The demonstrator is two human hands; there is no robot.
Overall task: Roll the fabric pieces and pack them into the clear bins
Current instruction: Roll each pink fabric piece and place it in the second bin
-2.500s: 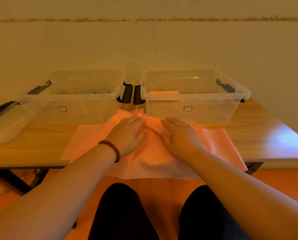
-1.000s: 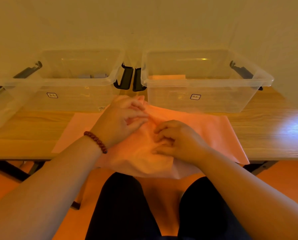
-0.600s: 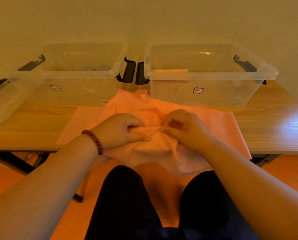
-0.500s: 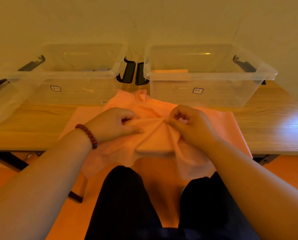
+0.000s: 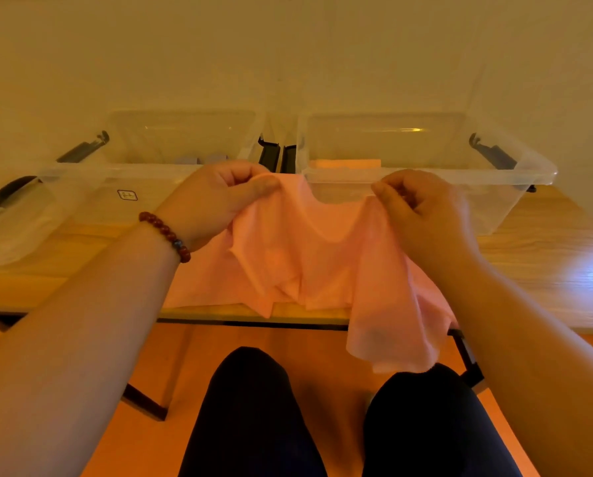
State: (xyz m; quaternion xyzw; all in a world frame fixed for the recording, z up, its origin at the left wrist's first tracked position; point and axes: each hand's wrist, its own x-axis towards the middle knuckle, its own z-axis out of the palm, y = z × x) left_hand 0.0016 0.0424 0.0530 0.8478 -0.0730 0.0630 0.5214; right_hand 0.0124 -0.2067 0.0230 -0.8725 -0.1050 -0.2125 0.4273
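Holding up pink fabric (image 5: 308, 256) | left hand (image 5: 215, 201) and right hand (image 5: 422, 208) pinch its top edge | unrolled yet | one roll (image 5: 345, 164) lies in right bin (image 5: 515, 173)

Thin pink fabric piece (image 5: 308, 256), pinched at its top edge by left hand (image 5: 212, 197) and right hand (image 5: 422, 208), sagging between them, lower part crumpled at the near edge of the table (image 5: 546, 263), one corner hanging past it, left clear bin (image 5: 91, 201) and right clear bin (image 5: 494, 204) side by side along the far edge, lidless, peach fabric roll (image 5: 345, 163) in the right one, grey pieces (image 5: 202, 159) in the left
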